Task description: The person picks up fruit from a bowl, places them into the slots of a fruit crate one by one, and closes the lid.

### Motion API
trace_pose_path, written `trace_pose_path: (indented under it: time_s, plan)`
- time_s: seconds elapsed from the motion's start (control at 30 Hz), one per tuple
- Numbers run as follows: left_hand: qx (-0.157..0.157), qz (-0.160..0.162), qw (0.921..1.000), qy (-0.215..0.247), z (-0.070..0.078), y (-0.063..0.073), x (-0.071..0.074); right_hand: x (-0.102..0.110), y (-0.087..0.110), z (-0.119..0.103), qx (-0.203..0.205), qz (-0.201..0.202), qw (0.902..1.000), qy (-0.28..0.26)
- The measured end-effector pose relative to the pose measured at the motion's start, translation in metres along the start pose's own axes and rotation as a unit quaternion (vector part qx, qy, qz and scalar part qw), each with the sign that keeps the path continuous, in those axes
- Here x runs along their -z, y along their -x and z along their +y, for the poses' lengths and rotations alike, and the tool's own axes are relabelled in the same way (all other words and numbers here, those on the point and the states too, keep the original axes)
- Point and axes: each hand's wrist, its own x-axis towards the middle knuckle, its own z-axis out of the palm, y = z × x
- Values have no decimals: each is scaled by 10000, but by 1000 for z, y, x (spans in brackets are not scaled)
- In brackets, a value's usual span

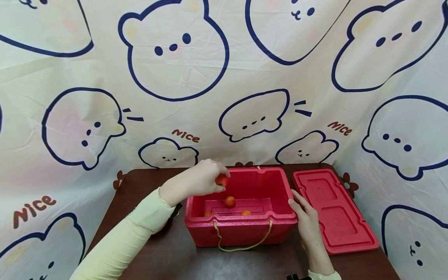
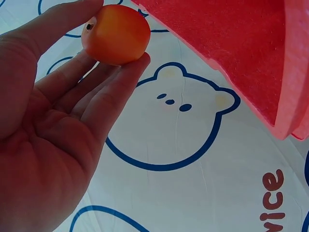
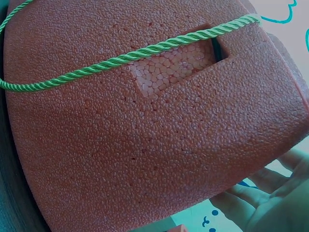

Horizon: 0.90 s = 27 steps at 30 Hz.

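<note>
My left hand point(image 1: 204, 179) pinches a small round orange-red fruit point(image 2: 118, 35) between thumb and fingertips, over the left end of a red foam box point(image 1: 238, 233). A dark spot marks one end of the fruit. In the open box, another orange fruit point(image 1: 229, 202) lies near the middle, with two more partly hidden behind the near wall. At the box's right end, my right hand point(image 1: 308, 219) rests against the rim and outer wall, its fingers extended. A twisted cord handle point(image 3: 159, 47) loops across the box's near side.
The red lid point(image 1: 332, 210) lies flat on the dark brown table point(image 1: 168, 260), right of the box. Part of a dark round object point(image 1: 162, 229) shows beneath the left forearm. A cartoon-printed cloth point(image 1: 210, 116) hangs behind and at both sides.
</note>
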Motion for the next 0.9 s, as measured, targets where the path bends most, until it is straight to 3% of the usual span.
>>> trace_pose_path:
  time_s: [0.37, 0.67, 0.9]
  plan:
    - [69, -151, 9999, 0, -1, -1, -4, 0, 0, -1, -7, -36, 10000, -41]
    - [366, -255, 9990, 81, 1, 1, -2, 1, 0, -1, -46, -73, 10000, -33]
    - [293, -172, 9994, 37, -1, 3, -2, 1, 1, 0, -65, -66, 10000, 3]
